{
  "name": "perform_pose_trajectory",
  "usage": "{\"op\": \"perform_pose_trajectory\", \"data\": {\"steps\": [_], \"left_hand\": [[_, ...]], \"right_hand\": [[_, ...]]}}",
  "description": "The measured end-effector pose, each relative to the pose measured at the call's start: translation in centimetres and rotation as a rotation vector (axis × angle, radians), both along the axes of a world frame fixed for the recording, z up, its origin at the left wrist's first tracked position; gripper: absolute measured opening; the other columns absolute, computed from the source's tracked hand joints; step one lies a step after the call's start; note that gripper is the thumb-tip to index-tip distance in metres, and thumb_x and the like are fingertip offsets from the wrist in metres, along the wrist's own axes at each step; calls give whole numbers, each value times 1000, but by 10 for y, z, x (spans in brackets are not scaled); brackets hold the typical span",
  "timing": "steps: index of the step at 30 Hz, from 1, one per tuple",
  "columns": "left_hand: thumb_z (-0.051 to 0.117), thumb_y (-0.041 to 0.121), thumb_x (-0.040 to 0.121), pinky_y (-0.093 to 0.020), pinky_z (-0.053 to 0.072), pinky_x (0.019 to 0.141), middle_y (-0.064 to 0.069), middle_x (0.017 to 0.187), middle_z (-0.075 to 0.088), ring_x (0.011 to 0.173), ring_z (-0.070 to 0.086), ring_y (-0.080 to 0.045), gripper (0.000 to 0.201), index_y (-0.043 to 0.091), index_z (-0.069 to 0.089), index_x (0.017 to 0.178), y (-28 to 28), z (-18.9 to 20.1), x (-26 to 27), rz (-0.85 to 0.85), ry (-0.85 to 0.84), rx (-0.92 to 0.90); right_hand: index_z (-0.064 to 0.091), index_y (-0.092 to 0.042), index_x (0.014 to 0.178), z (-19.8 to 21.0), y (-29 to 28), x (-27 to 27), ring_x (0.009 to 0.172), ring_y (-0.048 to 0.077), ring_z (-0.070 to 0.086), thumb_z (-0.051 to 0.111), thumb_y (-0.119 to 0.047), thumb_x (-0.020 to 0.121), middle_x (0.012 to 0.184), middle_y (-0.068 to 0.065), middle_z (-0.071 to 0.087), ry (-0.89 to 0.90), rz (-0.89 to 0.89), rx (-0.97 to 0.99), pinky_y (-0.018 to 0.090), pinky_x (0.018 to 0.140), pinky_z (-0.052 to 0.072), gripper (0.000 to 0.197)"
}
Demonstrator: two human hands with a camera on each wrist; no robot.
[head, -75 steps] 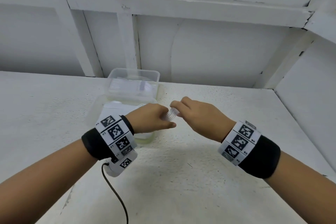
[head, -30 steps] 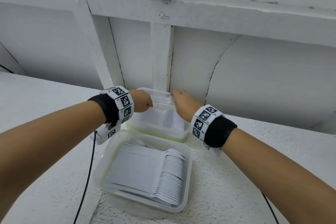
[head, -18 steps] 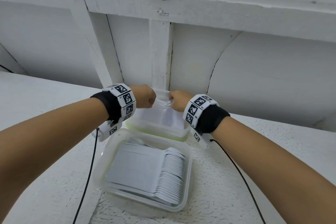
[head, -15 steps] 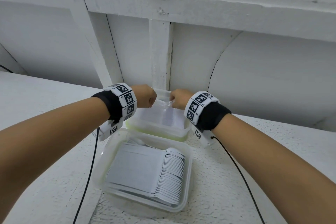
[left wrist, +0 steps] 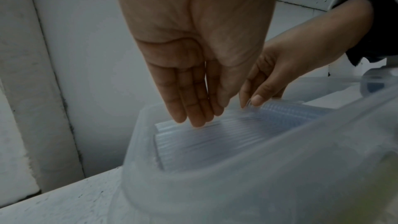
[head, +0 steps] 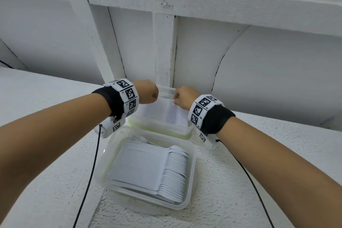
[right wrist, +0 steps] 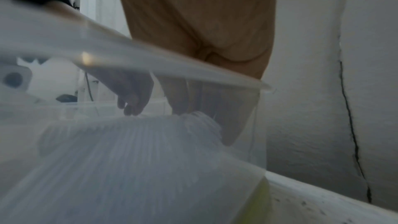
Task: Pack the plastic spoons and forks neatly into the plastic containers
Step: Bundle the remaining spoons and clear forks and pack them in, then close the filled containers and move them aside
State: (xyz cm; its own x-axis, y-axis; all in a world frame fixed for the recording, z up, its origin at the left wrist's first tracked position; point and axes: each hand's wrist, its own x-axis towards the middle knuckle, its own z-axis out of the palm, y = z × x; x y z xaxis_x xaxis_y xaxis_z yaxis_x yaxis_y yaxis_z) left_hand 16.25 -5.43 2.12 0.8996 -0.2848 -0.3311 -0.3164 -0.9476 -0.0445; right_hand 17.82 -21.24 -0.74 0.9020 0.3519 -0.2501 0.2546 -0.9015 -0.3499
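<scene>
Two clear plastic containers stand on the white table. The near container [head: 192, 155] holds a neat row of white spoons [head: 175, 170]. In the far container [head: 161, 127], which sits on a yellow-green base, lies a row of clear plastic cutlery [left wrist: 217, 135]. My left hand [head: 148, 94] reaches in with straight fingers [left wrist: 193, 117] touching the top of the row. At the row's right end, my right hand [head: 182, 98] pinches the cutlery with thumb and fingers [left wrist: 256, 99]. The right wrist view shows the same grip, blurred through the container wall [right wrist: 150, 74].
A white wall with upright and cross beams [head: 162, 48] rises right behind the far container. Black cables [head: 92, 168] hang from both wrist bands onto the table. The table [head: 240, 181] stretches bare to the left and right of the containers.
2.5 s ago both hands held the clear stack in the air before the containers. Now they are inside the far container with it. In the last half second they barely shifted.
</scene>
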Motion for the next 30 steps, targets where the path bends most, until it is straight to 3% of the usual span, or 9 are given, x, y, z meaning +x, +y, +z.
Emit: {"op": "perform_pose_trajectory", "data": {"steps": [4,9,13,16,19,21,23,27,30], "left_hand": [[39,14,96,-25,37,79,-10,115,60,105,53,-26,29,8,62,113,3,-3,0,15,-10,-34],[44,15,96,-29,40,90,-11,126,49,112,52,-28,29,12,59,120,9,-7,1,51,-15,-90],[41,14,96,-29,40,93,-11,127,50,114,51,-28,31,13,59,121,10,-7,1,73,-2,-89],[39,13,96,-27,37,92,-10,126,54,114,51,-26,32,13,60,121,12,-2,-2,112,29,-152],[41,19,97,-29,37,95,-6,124,58,114,52,-24,30,12,60,120,18,10,-8,182,27,-283],[42,23,98,-27,38,92,-6,118,60,109,53,-22,30,11,59,120,26,19,-16,233,9,-388],[43,23,98,-24,39,85,-7,113,63,101,56,-19,29,10,60,118,35,25,-26,272,7,-489],[43,19,98,-24,42,73,-9,109,64,97,58,-21,23,9,61,108,50,31,-57,324,-9,-564],[43,19,98,-26,41,84,-8,113,63,103,56,-22,26,7,62,112,58,30,-85,374,-65,-518]], "right_hand": [[68,-5,102,-7,2,1,99,28,61,55,-15,92,104,12,67,-23,7,-2,31,83,47,19],[69,-8,105,-6,0,2,102,27,60,54,-14,92,109,9,67,-15,19,58,33,90,47,21],[66,-4,101,-6,2,1,90,27,59,46,-20,96,95,10,64,-2,20,-9,29,75,43,26],[58,-4,78,-6,1,-2,77,24,51,41,-18,97,74,5,53,-7,-16,-38,27,65,38,30],[50,-7,61,8,-8,-6,67,21,46,40,-17,97,64,4,49,-2,-108,78,27,63,39,39],[65,2,79,19,-19,-10,70,22,54,43,-17,96,81,12,65,10,-177,224,36,77,51,34],[67,5,100,29,-30,-18,81,24,64,44,-15,95,99,17,69,22,-245,362,40,86,54,31],[65,-2,105,46,-49,-46,80,18,63,44,-14,96,93,12,67,36,-307,502,31,77,54,26],[64,-4,108,49,-59,-79,78,16,60,43,-14,97,88,6,64,69,-320,523,28,73,53,25]]}}
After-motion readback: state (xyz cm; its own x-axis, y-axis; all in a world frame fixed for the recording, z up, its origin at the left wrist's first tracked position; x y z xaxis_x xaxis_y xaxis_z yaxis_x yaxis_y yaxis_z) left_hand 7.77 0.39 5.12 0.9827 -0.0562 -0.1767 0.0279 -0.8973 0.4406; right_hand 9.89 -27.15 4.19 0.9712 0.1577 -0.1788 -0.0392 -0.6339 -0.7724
